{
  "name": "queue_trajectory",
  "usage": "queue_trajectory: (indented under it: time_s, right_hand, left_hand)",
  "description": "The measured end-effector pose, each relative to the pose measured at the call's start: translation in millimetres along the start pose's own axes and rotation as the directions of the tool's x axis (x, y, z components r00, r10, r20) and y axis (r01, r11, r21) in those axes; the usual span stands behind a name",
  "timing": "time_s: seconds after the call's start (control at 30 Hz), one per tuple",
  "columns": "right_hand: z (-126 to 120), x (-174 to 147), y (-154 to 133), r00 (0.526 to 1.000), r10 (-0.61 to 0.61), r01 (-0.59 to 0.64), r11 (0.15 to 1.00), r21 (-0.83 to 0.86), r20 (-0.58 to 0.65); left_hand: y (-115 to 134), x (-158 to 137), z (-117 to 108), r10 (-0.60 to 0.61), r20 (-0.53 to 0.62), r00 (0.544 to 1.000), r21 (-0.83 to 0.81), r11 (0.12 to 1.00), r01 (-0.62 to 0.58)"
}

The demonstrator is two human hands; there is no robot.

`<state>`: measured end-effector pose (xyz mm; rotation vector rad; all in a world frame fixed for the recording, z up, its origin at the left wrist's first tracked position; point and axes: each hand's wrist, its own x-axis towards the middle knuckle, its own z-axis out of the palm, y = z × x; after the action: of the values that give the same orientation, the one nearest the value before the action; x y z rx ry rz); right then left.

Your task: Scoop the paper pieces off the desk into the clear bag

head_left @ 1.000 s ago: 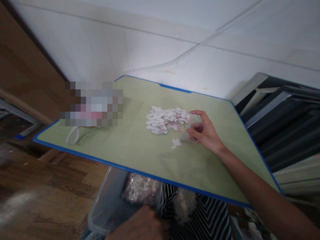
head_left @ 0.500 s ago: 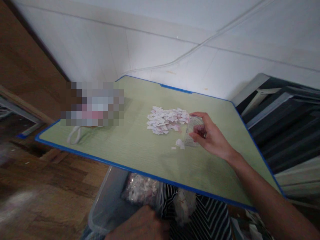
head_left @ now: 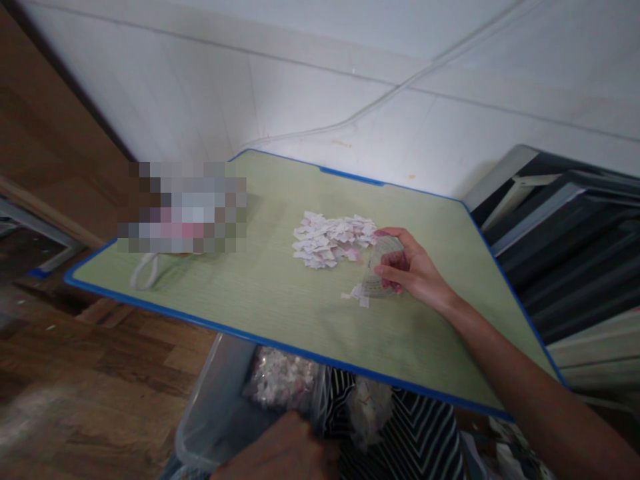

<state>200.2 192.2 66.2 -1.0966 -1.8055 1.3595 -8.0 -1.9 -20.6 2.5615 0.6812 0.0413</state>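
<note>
My right hand (head_left: 407, 267) is closed on a clear plastic protractor (head_left: 371, 275), pinching it between thumb and fingers. It stands on edge against the tabletop, its straight side facing left. A few loose paper scraps (head_left: 364, 301) lie at its lower left. Just beyond, a heap of small white paper pieces (head_left: 327, 241) is spread on the green folding table (head_left: 260, 287); some are tinged pink. My left hand (head_left: 285, 448) is low at the bottom edge, dark and blurred, over the near side of a plastic bin. Its fingers are hidden.
Below the table's front edge sits a translucent bin (head_left: 207, 400) with a bag of paper bits (head_left: 283, 377). Another clear bag (head_left: 370, 407) rests on striped cloth. A pixelated item with a white loop (head_left: 144, 272) is at the table's left. Dark folded panels (head_left: 575, 247) lean at right.
My right hand and the protractor have shifted slightly left and toward me. The loose scraps beside it have moved a little. My left hand stays where it was.
</note>
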Motion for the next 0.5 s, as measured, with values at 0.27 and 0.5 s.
queue_trajectory:
  time_s: [0.27, 0.5]
  right_hand:
    - [-6, -1, -1, 0.992, 0.019, -0.013, 0.999, -0.050, 0.126]
    - [-12, -8, -6, 0.855, 0.046, -0.005, 0.997, -0.080, 0.516]
  left_hand:
    - [0, 1, -5, -0.006, 0.074, 0.997, -0.003, 1.000, 0.007]
    - [2, 1, -8, -0.030, 0.048, 0.998, 0.006, 1.000, 0.030]
